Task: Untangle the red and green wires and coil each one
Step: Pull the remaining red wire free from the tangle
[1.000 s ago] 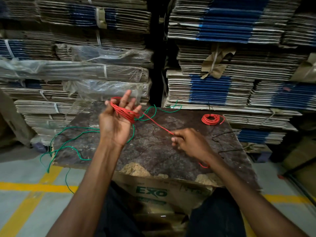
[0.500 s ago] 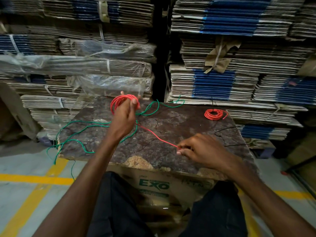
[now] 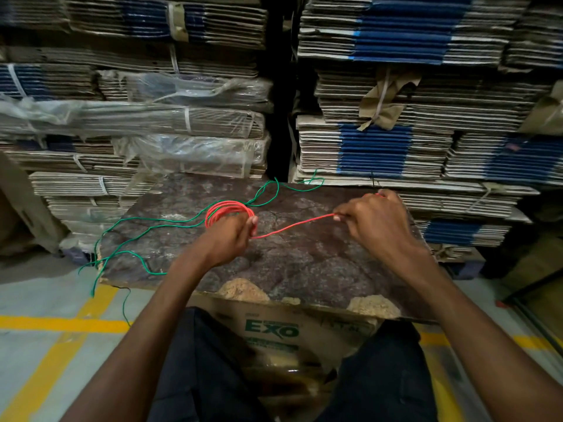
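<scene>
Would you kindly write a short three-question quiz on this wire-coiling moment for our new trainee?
1. True or false: the green wire is already coiled.
2. Which hand holds the red coil? A) left hand B) right hand C) neither
3. Fill in: the right hand pinches the straight stretch of the ____ wire.

Key
1. False: it lies loose across the board and hangs off its left edge.
2. A
3. Red
</scene>
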Demonstrator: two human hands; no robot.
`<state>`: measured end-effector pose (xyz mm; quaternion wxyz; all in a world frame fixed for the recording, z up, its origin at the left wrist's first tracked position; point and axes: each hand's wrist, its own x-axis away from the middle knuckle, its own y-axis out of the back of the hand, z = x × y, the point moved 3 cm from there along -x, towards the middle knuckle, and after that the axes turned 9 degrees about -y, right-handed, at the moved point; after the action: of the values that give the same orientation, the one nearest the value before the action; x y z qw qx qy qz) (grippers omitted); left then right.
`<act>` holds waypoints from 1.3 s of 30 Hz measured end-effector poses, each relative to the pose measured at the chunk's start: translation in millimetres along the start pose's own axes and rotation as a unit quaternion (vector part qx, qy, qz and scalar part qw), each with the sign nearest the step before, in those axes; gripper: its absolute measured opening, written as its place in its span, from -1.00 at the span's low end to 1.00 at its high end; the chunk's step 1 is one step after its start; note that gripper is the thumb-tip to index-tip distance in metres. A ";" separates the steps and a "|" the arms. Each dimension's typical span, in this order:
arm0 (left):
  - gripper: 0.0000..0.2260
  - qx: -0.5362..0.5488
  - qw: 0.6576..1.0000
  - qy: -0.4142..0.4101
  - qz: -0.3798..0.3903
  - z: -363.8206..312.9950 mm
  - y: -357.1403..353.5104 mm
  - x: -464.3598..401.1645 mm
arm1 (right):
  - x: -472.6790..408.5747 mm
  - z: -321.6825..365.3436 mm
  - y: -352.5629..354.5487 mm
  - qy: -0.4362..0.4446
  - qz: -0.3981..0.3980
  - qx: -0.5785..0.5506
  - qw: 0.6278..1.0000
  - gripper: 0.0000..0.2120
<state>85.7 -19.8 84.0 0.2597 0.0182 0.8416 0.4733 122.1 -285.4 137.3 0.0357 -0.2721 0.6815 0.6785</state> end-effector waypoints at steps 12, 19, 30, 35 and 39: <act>-0.60 0.593 0.798 0.103 0.037 -50.6 -24.9 28.7 | -31.6 1.9 -23.0 -0.096 -0.029 -0.269 0.958 -0.81; -0.70 0.781 0.615 0.076 -0.076 -61.1 -6.5 21.3 | -23.5 9.2 -65.8 -0.156 0.106 -0.440 0.878 -0.90; -0.56 0.782 0.572 0.087 -0.231 -56.4 7.1 2.9 | 43.6 57.4 -61.9 -0.004 0.134 -0.221 0.966 -0.74; -0.56 0.768 0.584 0.105 -0.242 -49.8 3.2 -1.3 | 67.8 82.8 -52.0 0.146 0.109 -0.155 0.971 -0.82; -0.68 0.680 0.679 0.119 -0.248 -40.4 -3.4 -3.8 | 84.7 92.2 -40.2 0.209 0.043 -0.115 0.970 -0.73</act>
<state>71.4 -54.6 99.7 0.1810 -0.0765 0.9291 -0.3133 37.5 -222.9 58.5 -0.1681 -0.3806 0.6026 0.6810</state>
